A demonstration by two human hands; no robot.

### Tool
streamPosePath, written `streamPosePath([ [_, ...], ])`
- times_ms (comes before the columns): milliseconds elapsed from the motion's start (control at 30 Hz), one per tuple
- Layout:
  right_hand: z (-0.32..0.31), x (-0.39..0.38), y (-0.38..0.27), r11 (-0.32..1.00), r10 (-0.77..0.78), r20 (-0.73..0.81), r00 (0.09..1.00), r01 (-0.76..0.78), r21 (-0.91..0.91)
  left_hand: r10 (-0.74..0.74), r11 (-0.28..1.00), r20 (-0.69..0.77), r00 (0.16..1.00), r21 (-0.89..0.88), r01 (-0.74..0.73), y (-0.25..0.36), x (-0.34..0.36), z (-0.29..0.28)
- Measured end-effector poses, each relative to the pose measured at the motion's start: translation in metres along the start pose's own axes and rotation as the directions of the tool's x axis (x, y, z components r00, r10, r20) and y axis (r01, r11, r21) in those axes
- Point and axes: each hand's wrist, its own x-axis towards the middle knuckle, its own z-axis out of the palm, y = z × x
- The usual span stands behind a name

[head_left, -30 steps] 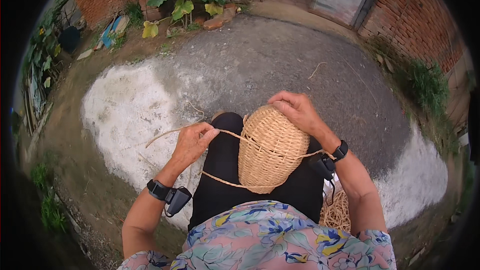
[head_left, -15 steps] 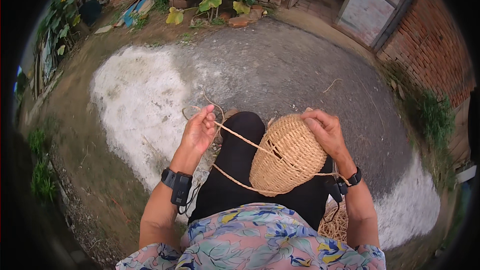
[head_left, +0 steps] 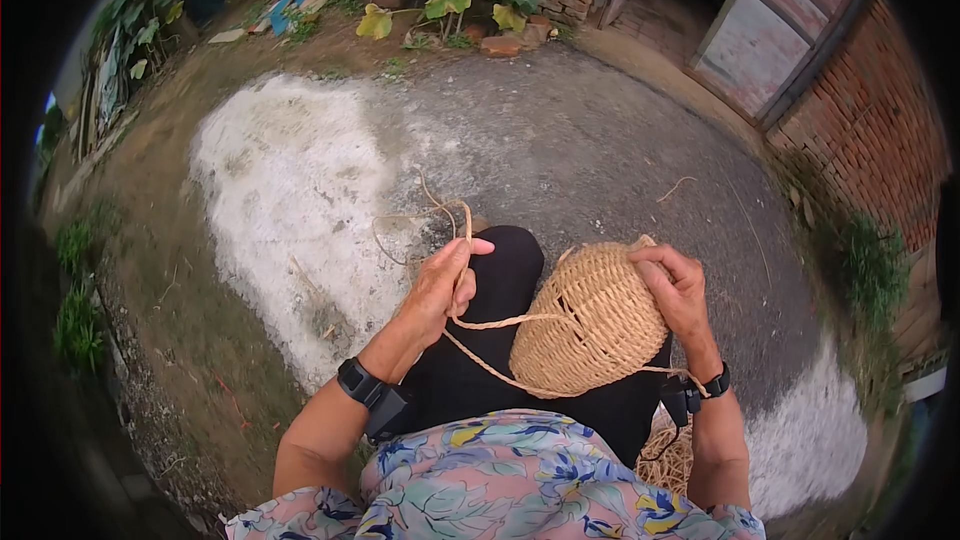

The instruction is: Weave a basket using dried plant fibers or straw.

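Note:
A woven straw-coloured basket (head_left: 590, 325) lies tilted across my lap on black trousers (head_left: 490, 270). My right hand (head_left: 675, 290) grips its upper right rim, thumb on the weave. My left hand (head_left: 448, 280) is closed round a twisted straw cord (head_left: 505, 322) left of the basket; this cord runs into the middle of the weave, with loose loops above my fingers. Another length of cord curves from near my left hand to the basket's lower edge, and a short end sticks out by my right wrist. Each wrist wears a black strapped device.
A bundle of straw cord (head_left: 668, 460) lies below my right side. Around me is grey ground with white patches (head_left: 280, 170). Ahead are brick walls (head_left: 850, 110), leafy plants (head_left: 450, 0), loose bricks (head_left: 500, 45) and an open metal door (head_left: 765, 40) with a dark doorway.
My left hand has turned and moved right, drawing the cord into an upright loop. My right hand and the basket have shifted right and down in view, and the view itself has shifted.

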Motion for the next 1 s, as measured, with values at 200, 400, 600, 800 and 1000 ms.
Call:
streamPosePath([
  [200,-0.003,0.001,-0.01,0.998,-0.043,-0.003,0.999,0.043,-0.036,-0.061,0.977,0.197,0.979,0.212,0.018,-0.009,-0.016,0.048],
  [400,-0.007,0.001,-0.017,0.998,-0.044,0.003,0.999,0.044,-0.051,0.002,0.999,0.186,0.982,0.037,-0.009,-0.017,-0.015,0.057],
  [600,-0.01,0.002,-0.031,0.997,-0.032,0.014,0.999,0.033,-0.075,-0.044,0.998,0.175,0.984,-0.027,0.049,-0.014,-0.008,0.064],
  [800,-0.014,0.001,-0.036,0.994,-0.043,0.021,0.999,0.045,-0.102,-0.079,0.996,0.12,0.99,0.049,0.073,-0.009,-0.008,0.068],
  [1000,-0.014,0.005,-0.046,0.978,-0.158,0.009,0.987,0.158,-0.138,0.094,0.874,0.071,0.993,0.471,-0.116,-0.001,-0.004,0.076],
])
